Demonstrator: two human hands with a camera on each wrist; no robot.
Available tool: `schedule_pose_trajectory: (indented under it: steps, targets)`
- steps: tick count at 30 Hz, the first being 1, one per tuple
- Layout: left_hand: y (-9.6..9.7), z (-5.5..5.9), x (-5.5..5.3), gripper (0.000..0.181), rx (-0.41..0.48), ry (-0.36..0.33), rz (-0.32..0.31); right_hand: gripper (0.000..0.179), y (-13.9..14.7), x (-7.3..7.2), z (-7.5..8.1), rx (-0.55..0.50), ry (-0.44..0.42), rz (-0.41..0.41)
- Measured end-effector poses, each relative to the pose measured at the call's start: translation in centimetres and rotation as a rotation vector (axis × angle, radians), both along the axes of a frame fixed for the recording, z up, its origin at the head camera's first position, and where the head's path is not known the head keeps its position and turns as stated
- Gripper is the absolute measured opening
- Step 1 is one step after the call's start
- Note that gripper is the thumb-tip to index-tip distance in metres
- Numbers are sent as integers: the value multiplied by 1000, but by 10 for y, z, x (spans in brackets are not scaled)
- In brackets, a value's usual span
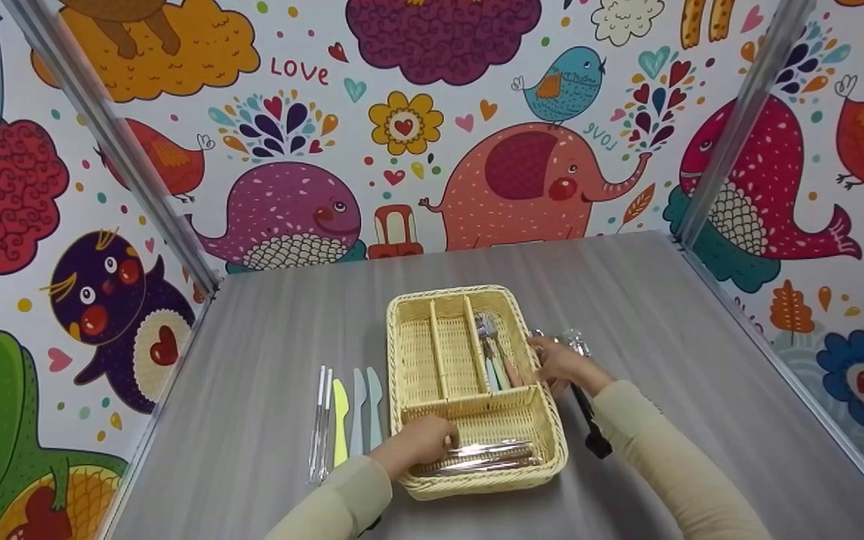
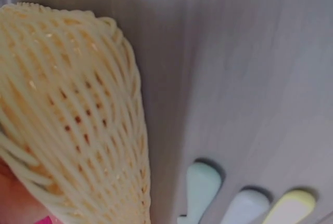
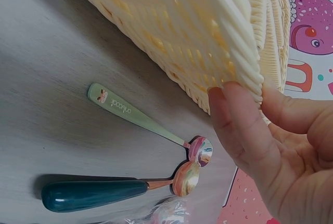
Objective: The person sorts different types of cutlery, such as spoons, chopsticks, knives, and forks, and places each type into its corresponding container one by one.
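Note:
A cream woven basket (image 1: 393, 337) with several compartments stands on the grey table. My right hand (image 1: 563, 365) pinches its right rim; in the right wrist view, the thumb and fingers (image 3: 242, 120) lie on opposite sides of the wall. My left hand (image 1: 423, 441) reaches over the left rim and grips the basket there, fingers curled down into the front compartment and partly hidden by the wall in the left wrist view. Beside those fingers lie clear-wrapped sticks (image 1: 488, 454). Spoons with coloured handles (image 1: 503, 367) fill the back right compartment.
Left of the basket lie a yellow knife (image 1: 340, 420), a blue-grey knife (image 1: 358, 412), a mint knife (image 1: 374, 409) and wrapped sticks (image 1: 319, 424). On the right are a green spoon (image 3: 140, 120), a dark teal spoon (image 3: 96, 195) and clear wrapping (image 1: 576, 342). Printed walls enclose the table.

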State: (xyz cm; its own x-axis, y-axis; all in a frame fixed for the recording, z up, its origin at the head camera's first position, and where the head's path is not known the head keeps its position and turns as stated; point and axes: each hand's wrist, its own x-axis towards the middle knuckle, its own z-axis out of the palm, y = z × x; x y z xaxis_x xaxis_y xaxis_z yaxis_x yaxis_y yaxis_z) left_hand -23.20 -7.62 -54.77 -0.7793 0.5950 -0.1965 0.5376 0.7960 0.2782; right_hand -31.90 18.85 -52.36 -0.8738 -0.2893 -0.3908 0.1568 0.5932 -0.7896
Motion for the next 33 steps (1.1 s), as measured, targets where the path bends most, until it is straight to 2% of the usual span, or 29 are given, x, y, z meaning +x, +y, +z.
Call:
schedule_pose_trajectory:
  steps: [3,6,8,12,14,15,17,19,21,22,24,26,28,33]
  targets:
    - [-1,1,0,15,1,-8,2,74,1,0,0,-13,8,14]
    - [-4,8,-2,15,39,-19,10,73,1,0,1,-29,21,25]
    - [-7,17,-6,17,129,-45,28,73,2,1,1,-33,31,28]
    - [-26,45,-14,18,433,-99,133,73,1,1,0,-41,33,24]
    - [-43,59,-18,21,572,-76,220,73,1,1,0,-42,33,28]
    - [-52,65,-19,23,625,-49,291,72,1,1,0,-43,30,25]
    - [-72,72,-22,27,700,19,456,72,1,1,1,-44,24,18]
    - [-94,73,-24,30,753,79,630,72,0,1,1,-44,22,13]
    - [-115,69,-23,32,756,136,797,72,0,1,1,-34,24,8]
    - [-125,66,-22,34,737,158,861,72,0,1,2,-32,25,6]
    - [-142,55,-19,36,664,198,953,72,0,1,1,-27,24,-1]
    - [-154,40,-14,38,573,209,1023,72,0,1,1,-15,23,-6]
    - [-162,24,-8,40,491,182,1051,72,0,2,1,-17,17,-14]
    - [-173,-14,7,44,381,51,1033,72,1,2,1,-21,16,-3]
